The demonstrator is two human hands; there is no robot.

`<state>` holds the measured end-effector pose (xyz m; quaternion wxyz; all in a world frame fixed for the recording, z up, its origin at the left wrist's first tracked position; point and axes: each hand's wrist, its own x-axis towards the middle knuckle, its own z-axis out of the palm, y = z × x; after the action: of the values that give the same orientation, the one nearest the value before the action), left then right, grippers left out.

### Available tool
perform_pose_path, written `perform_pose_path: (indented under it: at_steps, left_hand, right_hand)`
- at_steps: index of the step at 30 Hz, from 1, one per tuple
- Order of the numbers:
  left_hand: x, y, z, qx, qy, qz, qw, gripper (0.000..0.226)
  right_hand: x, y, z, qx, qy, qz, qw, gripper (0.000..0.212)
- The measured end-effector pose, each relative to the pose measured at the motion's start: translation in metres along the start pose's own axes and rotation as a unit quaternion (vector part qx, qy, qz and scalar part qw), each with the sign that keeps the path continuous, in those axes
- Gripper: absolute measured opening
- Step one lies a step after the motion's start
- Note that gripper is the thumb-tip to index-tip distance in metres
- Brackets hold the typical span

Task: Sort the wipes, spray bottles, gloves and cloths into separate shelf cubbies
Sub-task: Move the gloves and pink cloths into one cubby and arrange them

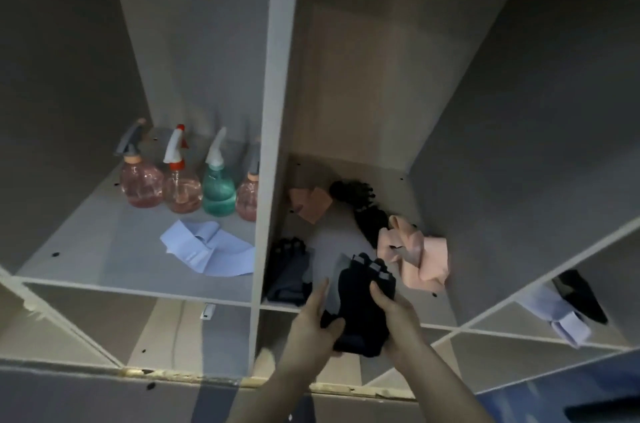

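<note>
Bottles: four spray bottles (180,185) stood in a row at the back of the left cubby (86,249), so that group looked pretty much sorted.

Stray bit: a pale folded cloth (207,247) was lying near the front edge of that same cubby, right in front of the bottles. My guess is it needed moving out.

Middle cubby: still a mix. Pink cloths (415,254) sat toward the right side, another pink one (310,204) toward the back, and black gloves (363,204) between them, plus a dark pair (289,266) by the left wall.

Right cubby: a pale cloth and something dark (568,304) were hanging over its front edge, couldn't tell what exactly.

Wipes: didn't see any I could be sure of.

Left hand (313,315): curled around the left side of a black glove bundle (360,304), thumb underneath.

Right hand (394,311): gripping the other side of the same bundle, fingers wrapped over the top.

Where the bundle was: held at the front edge of the middle cubby, just above its floor.

Progress: roughly the middle of it I'd say, gloves and cloths still to separate.
</note>
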<state>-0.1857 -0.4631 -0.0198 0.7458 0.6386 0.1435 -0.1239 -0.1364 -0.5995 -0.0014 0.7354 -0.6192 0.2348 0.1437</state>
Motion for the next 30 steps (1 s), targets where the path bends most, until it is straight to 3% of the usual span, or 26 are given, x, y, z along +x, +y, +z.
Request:
perform_pose_path:
  at_steps: [4,6,8,9,11,14,16,17,20,22,23,26,28,30]
  left_hand:
    - [0.042,-0.012,0.019,-0.017,0.113,0.001,0.993,0.058]
    - [0.057,-0.013,0.024,0.006,0.13,-0.007,0.991,0.052]
    - [0.068,-0.015,0.026,0.111,0.163,0.023,0.98,0.048]
    - [0.074,-0.018,0.023,0.224,0.195,0.061,0.953,0.046]
    - [0.086,-0.026,0.01,0.438,0.233,0.135,0.858,0.044]
    - [0.1,-0.035,-0.008,0.609,0.148,0.093,0.773,0.047]
    - [0.105,-0.04,-0.019,0.671,0.086,0.039,0.735,0.055]
    - [0.107,-0.047,-0.025,0.688,0.096,0.058,0.717,0.058]
    - [0.109,-0.056,-0.034,0.688,0.074,0.016,0.722,0.069]
    - [0.104,-0.052,-0.034,0.672,0.075,0.035,0.736,0.077]
    - [0.103,-0.051,-0.034,0.676,0.076,0.054,0.731,0.088]
    - [0.099,-0.046,-0.032,0.655,0.045,0.007,0.754,0.119]
    - [0.101,-0.039,-0.027,0.638,0.053,0.02,0.768,0.101]
    - [0.102,-0.033,-0.019,0.665,0.092,0.086,0.736,0.067]
  right_hand:
    - [0.052,-0.002,-0.02,-0.11,-0.13,0.04,0.985,0.036]
    - [0.074,0.001,-0.025,-0.169,-0.142,0.024,0.975,0.043]
    - [0.096,0.004,-0.027,-0.163,-0.138,0.016,0.977,0.047]
    - [0.108,0.006,-0.027,-0.155,-0.139,0.015,0.978,0.049]
    - [0.128,0.01,-0.026,-0.154,-0.151,0.026,0.976,0.049]
    - [0.142,0.016,-0.024,-0.166,-0.185,0.058,0.967,0.046]
    - [0.147,0.018,-0.023,-0.182,-0.189,0.059,0.963,0.046]
    - [0.148,0.02,-0.023,-0.192,-0.189,0.057,0.961,0.046]
    - [0.153,0.027,-0.021,-0.19,-0.158,0.038,0.968,0.051]
    - [0.151,0.03,-0.017,-0.165,-0.127,0.027,0.978,0.049]
    - [0.151,0.032,-0.014,-0.167,-0.116,0.022,0.979,0.047]
    - [0.151,0.041,-0.008,-0.266,-0.11,-0.026,0.957,0.043]
    - [0.149,0.043,-0.008,-0.392,-0.084,-0.088,0.912,0.048]
    - [0.145,0.041,-0.013,-0.516,-0.061,-0.155,0.84,0.062]
